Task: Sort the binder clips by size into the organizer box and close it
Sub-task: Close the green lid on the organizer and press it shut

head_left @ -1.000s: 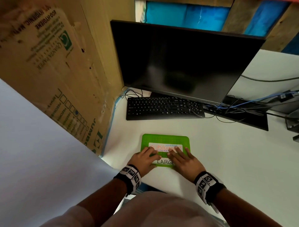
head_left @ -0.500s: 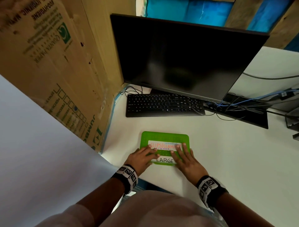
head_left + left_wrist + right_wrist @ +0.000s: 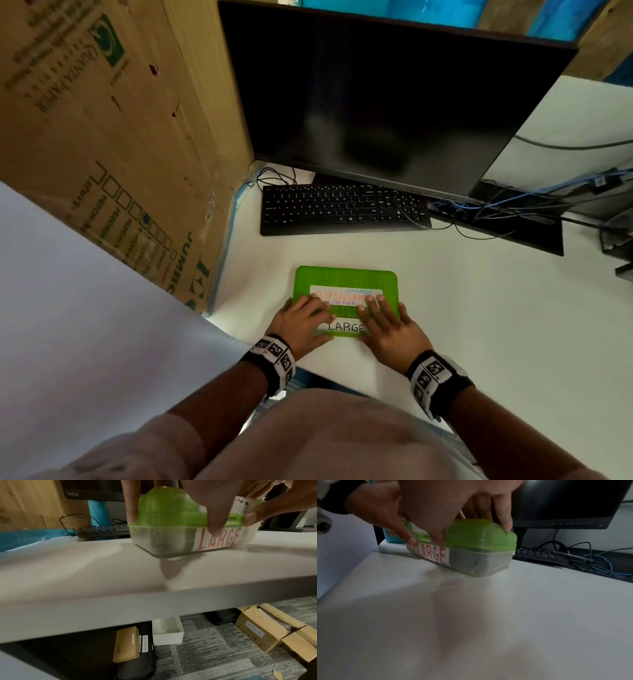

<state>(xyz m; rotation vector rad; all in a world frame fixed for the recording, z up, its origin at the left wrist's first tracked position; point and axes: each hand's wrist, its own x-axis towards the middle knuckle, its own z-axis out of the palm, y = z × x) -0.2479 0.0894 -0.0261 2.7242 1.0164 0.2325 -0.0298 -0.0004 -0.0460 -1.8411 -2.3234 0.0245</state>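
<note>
The organizer box (image 3: 346, 279) sits shut near the desk's front edge, its green lid down on a translucent base labelled LARGE (image 3: 431, 554). My left hand (image 3: 305, 317) lies on the lid's left half and my right hand (image 3: 387, 322) on its right half, fingers stretched flat over the top label. In the wrist views the left hand's thumb (image 3: 216, 526) and the right hand's thumb (image 3: 438, 539) press on the lid's front rim. Dark shapes (image 3: 471, 561) show through the base; I cannot make out single clips.
A black keyboard (image 3: 342, 209) and a monitor (image 3: 376, 85) stand behind the box. A big cardboard carton (image 3: 102, 120) walls the left side, over a white panel (image 3: 85, 308). Cables (image 3: 496, 209) trail at the right. Boxes (image 3: 267, 626) lie under the desk.
Both hands have stayed on the lid, and the box has not moved. Only the head view has shifted slightly.
</note>
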